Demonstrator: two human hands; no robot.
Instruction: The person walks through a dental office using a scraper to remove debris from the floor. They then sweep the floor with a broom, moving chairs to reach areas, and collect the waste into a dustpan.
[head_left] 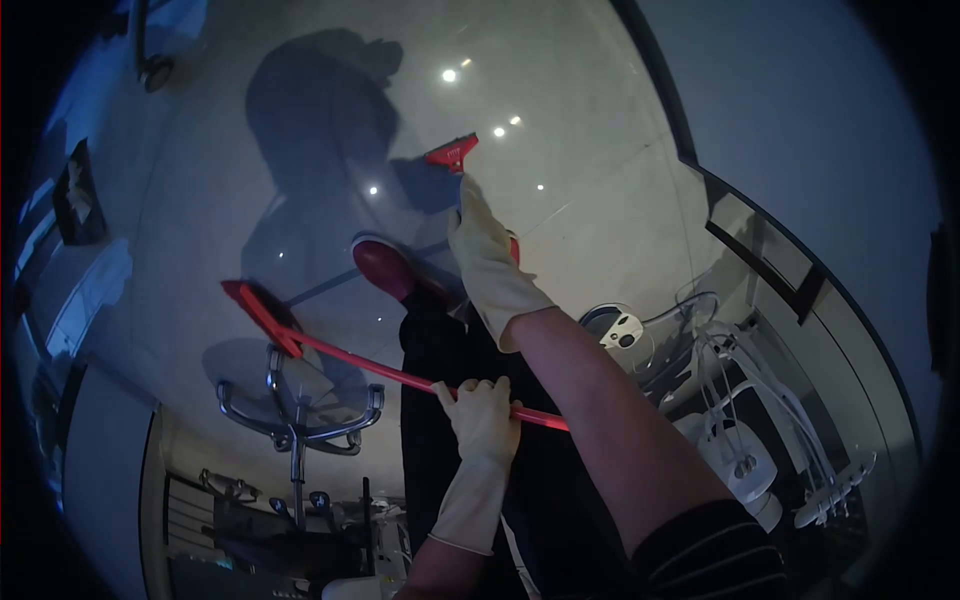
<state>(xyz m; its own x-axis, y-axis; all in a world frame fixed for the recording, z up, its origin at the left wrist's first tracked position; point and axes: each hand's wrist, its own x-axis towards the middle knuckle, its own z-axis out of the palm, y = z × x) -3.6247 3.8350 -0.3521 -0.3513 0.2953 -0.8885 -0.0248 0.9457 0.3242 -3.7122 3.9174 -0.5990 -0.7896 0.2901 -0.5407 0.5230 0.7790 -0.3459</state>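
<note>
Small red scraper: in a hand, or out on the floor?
In hand: the gloved right hand holds the small red scraper by its handle, its wide end sticking out past the fingers.

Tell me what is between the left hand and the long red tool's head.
In the head view: its red handle, running from left hand to tool's head, over floor and trouser leg.

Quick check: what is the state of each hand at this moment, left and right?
Left hand: closed around the handle of the red broom.
Right hand: closed, holding a small red scraper.
</note>
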